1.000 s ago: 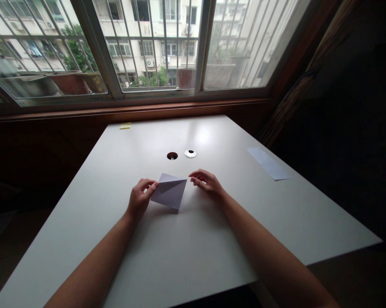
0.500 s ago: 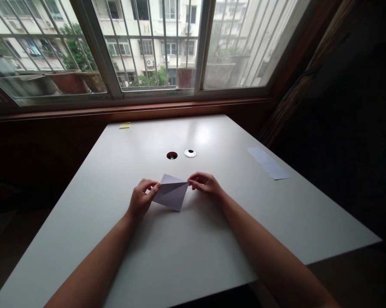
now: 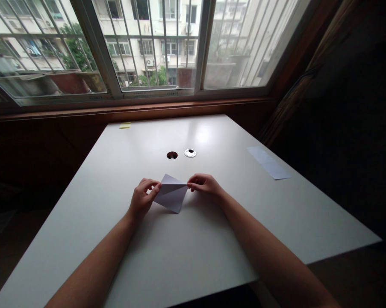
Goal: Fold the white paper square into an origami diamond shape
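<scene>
A small sheet of white paper [image 3: 171, 199] with a crease running across it is held between both hands, over the middle of the white table [image 3: 193, 252]. My left hand [image 3: 143, 194] pinches its left corner between thumb and fingers. At the opposite corner, my right hand [image 3: 204, 184] grips the paper with thumb and fingertips. One corner points away from me and another points towards me. Whether the lower edge touches the tabletop I cannot tell.
Beyond the paper are a round cable hole [image 3: 172, 155] and a silver grommet ring [image 3: 190, 153]. A paper strip [image 3: 268, 163] lies near the table's right edge. Yellow tape [image 3: 125, 125] marks the far left corner. A barred window [image 3: 154, 51] stands behind the table.
The paper has shifted and tilted very slightly, its near corner a little closer to me. Both hands keep their pinch, with the right one marginally lower.
</scene>
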Tool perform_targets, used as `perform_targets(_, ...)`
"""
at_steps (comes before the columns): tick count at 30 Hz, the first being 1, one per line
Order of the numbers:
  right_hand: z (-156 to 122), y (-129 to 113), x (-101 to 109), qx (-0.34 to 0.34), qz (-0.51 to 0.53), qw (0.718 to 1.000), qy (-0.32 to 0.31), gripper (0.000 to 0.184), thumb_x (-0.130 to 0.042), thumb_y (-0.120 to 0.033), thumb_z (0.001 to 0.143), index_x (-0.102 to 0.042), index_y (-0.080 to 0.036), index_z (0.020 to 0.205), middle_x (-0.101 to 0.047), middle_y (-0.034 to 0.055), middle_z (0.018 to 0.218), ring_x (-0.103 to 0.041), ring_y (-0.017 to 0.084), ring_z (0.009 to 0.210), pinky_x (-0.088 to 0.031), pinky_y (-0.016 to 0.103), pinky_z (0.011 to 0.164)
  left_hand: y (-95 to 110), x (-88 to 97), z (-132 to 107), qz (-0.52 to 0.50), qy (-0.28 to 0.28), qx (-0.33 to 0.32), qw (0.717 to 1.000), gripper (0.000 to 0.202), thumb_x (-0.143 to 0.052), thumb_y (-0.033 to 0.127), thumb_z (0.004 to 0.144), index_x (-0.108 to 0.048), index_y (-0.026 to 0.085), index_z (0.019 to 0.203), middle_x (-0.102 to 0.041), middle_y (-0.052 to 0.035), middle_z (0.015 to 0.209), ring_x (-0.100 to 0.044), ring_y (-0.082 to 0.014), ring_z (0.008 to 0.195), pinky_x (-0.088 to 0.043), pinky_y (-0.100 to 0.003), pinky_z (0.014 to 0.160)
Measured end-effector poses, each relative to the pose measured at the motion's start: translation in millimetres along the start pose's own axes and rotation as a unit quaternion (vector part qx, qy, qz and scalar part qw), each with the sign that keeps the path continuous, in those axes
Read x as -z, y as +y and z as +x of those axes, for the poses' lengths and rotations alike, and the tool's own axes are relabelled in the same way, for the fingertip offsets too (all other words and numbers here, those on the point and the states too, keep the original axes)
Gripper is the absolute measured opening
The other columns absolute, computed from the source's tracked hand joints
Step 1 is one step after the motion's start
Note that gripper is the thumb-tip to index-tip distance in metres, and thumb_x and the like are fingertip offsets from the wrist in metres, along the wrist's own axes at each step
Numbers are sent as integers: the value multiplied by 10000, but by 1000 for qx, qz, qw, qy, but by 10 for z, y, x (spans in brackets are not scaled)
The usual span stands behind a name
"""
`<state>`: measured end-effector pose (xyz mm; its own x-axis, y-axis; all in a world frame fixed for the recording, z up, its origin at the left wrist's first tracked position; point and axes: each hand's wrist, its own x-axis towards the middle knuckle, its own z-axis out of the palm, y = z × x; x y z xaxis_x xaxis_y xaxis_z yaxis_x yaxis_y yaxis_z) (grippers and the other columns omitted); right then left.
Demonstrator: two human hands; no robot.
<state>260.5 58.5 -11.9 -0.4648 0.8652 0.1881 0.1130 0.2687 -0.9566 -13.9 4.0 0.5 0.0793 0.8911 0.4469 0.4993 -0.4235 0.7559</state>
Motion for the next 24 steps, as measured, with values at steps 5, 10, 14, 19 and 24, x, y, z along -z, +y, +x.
perform_targets(5, 0, -33, 2, -22, -2, 1000, -16, 305, -725, -457, 783, -699, -158, 837, -690, 38, 720, -655, 150, 642, -517, 275, 644, 3, 2, -2, -2, -1, 1, 1000, 195, -578, 360, 919, -680, 203, 865, -641, -24, 829, -532, -168, 796, -437, -283, 738)
perform_targets(10, 7, -18, 4, -32, -8, 999, -23, 322, -724, -477, 772, -697, -163, 835, -692, 34, 714, -649, 150, 638, -510, 271, 634, -13, -3, -5, -5, -1, 14, 1000, 202, -575, 367, 920, -681, 204, 864, -634, -22, 835, -534, -168, 803, -431, -280, 737)
perform_targets(14, 13, 8, 15, -36, -15, 999, -23, 327, -718, -480, 777, -696, -161, 842, -692, 33, 715, -646, 146, 639, -506, 266, 634, -51, -10, -12, -24, -2, 36, 999, 206, -581, 378, 913, -681, 202, 879, -626, -24, 853, -549, -165, 814, -437, -273, 742)
perform_targets(19, 15, 40, 25, -38, -21, 999, -15, 317, -714, -471, 780, -689, -159, 832, -682, 30, 700, -633, 139, 624, -499, 265, 629, -120, -21, -25, -64, 12, 77, 995, 226, -590, 402, 899, -681, 195, 889, -621, -31, 885, -579, -163, 815, -453, -254, 701)
perform_targets(24, 17, 64, 37, -41, -16, 999, 0, 320, -721, -474, 770, -678, -162, 827, -671, 25, 689, -618, 134, 612, -488, 267, 618, -168, -36, -32, -90, 25, 107, 990, 257, -605, 434, 878, -683, 191, 900, -634, -37, 894, -600, -170, 818, -466, -254, 697)
